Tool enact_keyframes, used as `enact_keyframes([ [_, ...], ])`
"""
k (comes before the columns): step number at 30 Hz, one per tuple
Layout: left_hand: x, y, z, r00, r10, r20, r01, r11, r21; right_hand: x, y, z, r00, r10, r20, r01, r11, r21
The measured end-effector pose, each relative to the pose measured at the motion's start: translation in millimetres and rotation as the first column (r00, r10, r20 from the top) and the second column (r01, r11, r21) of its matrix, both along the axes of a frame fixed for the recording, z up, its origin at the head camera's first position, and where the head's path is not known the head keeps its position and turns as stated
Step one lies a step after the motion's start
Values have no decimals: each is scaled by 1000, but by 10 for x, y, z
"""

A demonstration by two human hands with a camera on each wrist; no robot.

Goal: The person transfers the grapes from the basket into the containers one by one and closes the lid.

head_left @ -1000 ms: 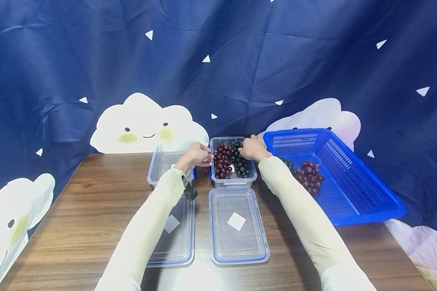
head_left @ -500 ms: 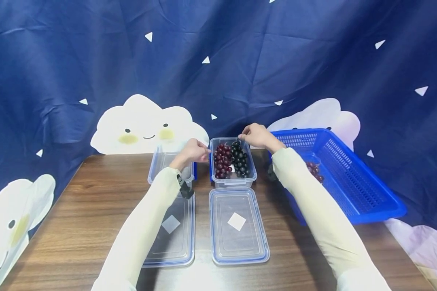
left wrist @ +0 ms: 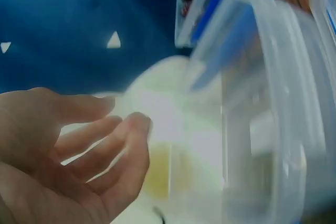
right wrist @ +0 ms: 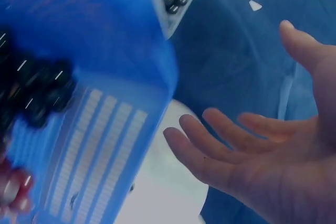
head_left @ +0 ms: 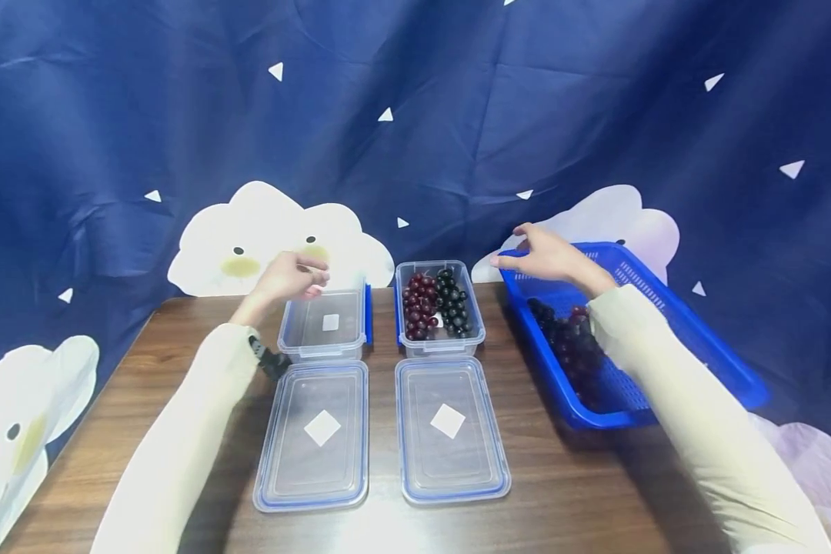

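Observation:
My left hand (head_left: 292, 277) hovers over the back of the left clear container (head_left: 308, 323), its fingers loosely bent around nothing; the left wrist view shows the same relaxed hand (left wrist: 89, 150) beside the container wall. My right hand (head_left: 547, 254), fingers spread and holding nothing, is above the back left corner of the blue basket (head_left: 692, 346). Red grapes (head_left: 420, 304) and black grapes (head_left: 453, 304) lie side by side in the right clear container (head_left: 443, 348). Inside the basket are more black grapes (right wrist: 37, 87) and red grapes (right wrist: 13, 187), partly shaded by my right arm.
Two clear lids with blue seals, the left lid (head_left: 318, 469) and the right lid (head_left: 453, 465), lie flat in front of the containers on the wooden table (head_left: 173, 369). A dark blue curtain (head_left: 457, 115) with white clouds hangs behind the table.
My right hand has left the grape container and moved right over the basket. My left hand has drawn away to the left, from beside that container to above the left one.

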State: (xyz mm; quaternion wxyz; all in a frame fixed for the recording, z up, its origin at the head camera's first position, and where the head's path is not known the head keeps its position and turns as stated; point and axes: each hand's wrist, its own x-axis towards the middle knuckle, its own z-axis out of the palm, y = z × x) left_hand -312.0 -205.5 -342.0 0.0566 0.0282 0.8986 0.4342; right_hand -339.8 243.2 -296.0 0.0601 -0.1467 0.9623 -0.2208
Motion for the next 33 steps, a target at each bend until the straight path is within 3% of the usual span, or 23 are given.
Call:
enact_keyframes([
  [5, 108, -449, -114, 999, 34, -35, -36, 998, -49, 82, 327, -19, 998, -42, 56, 40, 999, 23],
  [8, 152, -637, -216, 997, 73, -15, -73, 997, 5, 121, 513, -72, 993, -71, 91, 67, 997, 47],
  [10, 156, -721, -296, 994, 101, 33, -103, 992, 69, 141, 651, -135, 988, -93, 126, 87, 995, 58],
  [15, 137, -823, -474, 977, 133, 166, -170, 957, 233, 153, 984, -336, 960, -147, 236, 135, 989, 67],
  [23, 87, -847, -594, 953, 114, 281, -203, 928, 313, 201, 1317, -503, 900, -191, 391, 214, 977, -14],
  [28, 56, -902, -656, 938, 98, 333, -241, 873, 424, 231, 1396, -553, 859, -195, 473, 230, 973, -16],
  [33, 19, -951, -731, 918, 56, 392, -277, 798, 535, 241, 1394, -604, 828, -193, 527, 239, 971, -20],
])
